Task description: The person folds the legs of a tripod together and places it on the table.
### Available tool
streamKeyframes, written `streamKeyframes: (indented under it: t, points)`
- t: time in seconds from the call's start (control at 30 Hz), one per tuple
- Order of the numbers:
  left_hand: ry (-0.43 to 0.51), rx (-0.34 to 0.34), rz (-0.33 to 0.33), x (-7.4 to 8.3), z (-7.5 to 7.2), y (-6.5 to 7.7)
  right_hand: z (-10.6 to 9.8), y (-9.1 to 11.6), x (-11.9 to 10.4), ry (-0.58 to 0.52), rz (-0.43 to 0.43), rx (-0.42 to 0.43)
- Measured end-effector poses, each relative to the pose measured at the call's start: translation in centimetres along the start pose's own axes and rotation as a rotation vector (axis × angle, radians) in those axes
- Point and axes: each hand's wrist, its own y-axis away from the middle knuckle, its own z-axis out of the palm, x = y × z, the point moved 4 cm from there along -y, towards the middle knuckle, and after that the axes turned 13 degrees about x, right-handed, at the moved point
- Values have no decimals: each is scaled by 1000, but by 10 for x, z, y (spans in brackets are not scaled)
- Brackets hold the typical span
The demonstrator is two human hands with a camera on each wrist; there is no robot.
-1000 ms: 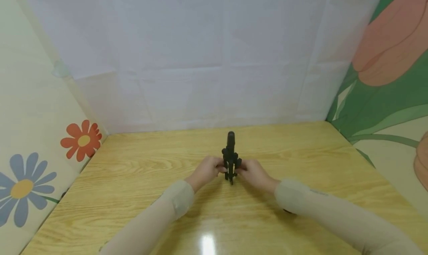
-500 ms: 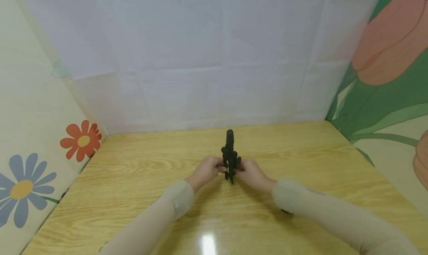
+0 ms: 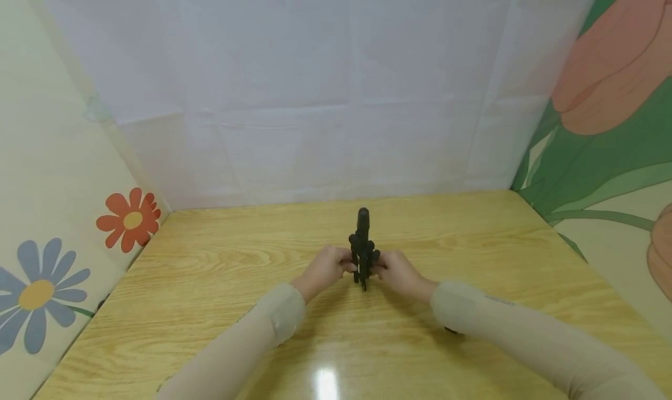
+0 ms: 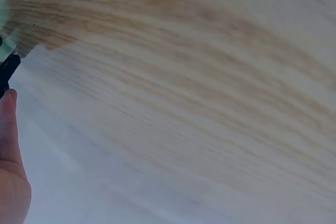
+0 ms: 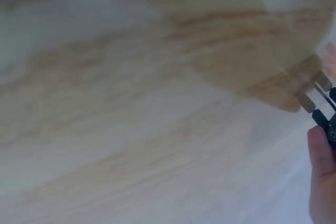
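A small black tripod-like stand is upright at the middle of the table, with a thick rounded top, side knobs and thin leg-like parts below. My left hand pinches its left side between thumb and fingers. From the other side my right hand pinches its lower right part. The left wrist view catches only a black piece at its left edge, just above the thumb. At the right edge of the right wrist view, a black jointed part with grey tabs sits above the thumb tip. Most fingers are hidden.
The wood-grain table reaches back to a white sheet on the wall. Flower-patterned panels flank it, with a red flower at left and a pink tulip at right. A small dark thing shows under the right cuff.
The stand and my right hand shift slightly left by half a second ago, then back right. Both hands keep their hold, and the left hand stays nearly still.
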Motion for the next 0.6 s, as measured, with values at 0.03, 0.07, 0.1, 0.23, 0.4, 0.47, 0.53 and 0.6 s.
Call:
streamKeyframes:
  t: [0.03,0.07,0.1,0.23,0.4,0.47,0.53,0.6]
  points:
    - [5,-1,-5,0,0,0,0,0,0,0,5,-2]
    - [8,-2,-8,0,-1,1,0,0,0,0,10,-2]
    - [12,-3,-10,-1,-1,1,1,0,0,-3,15,-3]
    - [27,-9,-17,-1,-2,2,1,0,-1,-3,17,-6]
    - [30,-24,-20,-3,-2,2,1,-1,-2,-9,-26,-23]
    - [23,-22,-9,-4,-1,2,1,-1,-1,-21,-28,-41]
    - [14,-18,8,-4,-1,1,1,1,1,-59,-9,-73]
    - [6,-18,9,-4,-1,1,1,3,2,-105,2,-110]
